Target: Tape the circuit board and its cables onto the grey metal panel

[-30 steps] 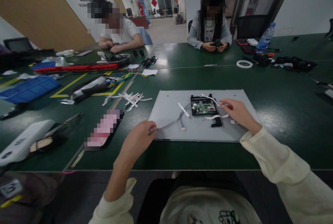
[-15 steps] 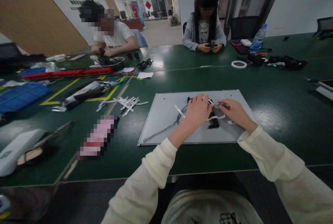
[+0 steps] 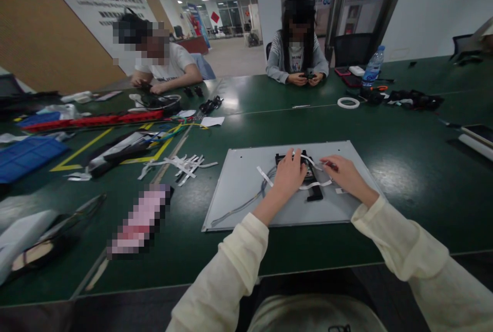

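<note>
A grey metal panel lies flat on the green table in front of me. A small black module with a circuit board sits near the panel's middle, with white tape strips and a grey cable running off to the left. My left hand rests palm down on the module with fingers stretched out. My right hand is just right of it, fingers pinched on a thin dark tool with its tip at the module.
Loose white tape strips lie left of the panel. A blue tray, a red bar and cables fill the far left. A tape roll and water bottle stand at the back right. Two people sit across the table.
My left hand let go of the grey cable's end at the panel's front left corner and moved right onto the module. My right hand stayed by the module.
</note>
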### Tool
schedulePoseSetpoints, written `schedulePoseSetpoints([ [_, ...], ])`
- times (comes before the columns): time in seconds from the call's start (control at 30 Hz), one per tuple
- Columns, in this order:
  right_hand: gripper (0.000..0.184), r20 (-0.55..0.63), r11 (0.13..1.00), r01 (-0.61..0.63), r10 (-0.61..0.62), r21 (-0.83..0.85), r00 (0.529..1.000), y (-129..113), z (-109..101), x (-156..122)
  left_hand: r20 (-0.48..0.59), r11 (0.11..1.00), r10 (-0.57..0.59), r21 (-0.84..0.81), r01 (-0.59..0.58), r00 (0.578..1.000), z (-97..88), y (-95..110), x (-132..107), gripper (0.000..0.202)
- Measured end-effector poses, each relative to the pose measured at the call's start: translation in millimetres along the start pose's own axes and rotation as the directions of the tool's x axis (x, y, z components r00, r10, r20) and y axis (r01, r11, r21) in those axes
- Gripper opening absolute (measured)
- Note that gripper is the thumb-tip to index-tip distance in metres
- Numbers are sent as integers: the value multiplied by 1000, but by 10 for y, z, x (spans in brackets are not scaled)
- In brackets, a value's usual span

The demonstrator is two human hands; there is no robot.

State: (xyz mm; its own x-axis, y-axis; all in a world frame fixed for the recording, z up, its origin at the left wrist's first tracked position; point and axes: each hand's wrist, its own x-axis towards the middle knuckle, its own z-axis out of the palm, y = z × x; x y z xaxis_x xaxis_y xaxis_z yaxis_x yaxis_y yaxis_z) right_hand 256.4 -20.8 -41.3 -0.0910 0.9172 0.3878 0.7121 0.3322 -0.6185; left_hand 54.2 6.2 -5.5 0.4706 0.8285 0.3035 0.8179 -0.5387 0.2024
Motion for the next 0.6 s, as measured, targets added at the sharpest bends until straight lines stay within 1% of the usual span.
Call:
schedulePoseSetpoints([
  [0.17,25,4,999,23,-23,-23,1000,17,7,-11,4,999,23,-28,-22,1000,8,-46,5,49],
  [0.4,25,15,1000,6,-6,-29,1000,-19,-3,-6,12,1000,15,-17,-15,1000,23,-69,12,49],
  [0.6,23,21,998,5,-4,-56,1000,-97,-48,-8,-28,999,-11,48,12,1000,24,-26,-14,49],
])
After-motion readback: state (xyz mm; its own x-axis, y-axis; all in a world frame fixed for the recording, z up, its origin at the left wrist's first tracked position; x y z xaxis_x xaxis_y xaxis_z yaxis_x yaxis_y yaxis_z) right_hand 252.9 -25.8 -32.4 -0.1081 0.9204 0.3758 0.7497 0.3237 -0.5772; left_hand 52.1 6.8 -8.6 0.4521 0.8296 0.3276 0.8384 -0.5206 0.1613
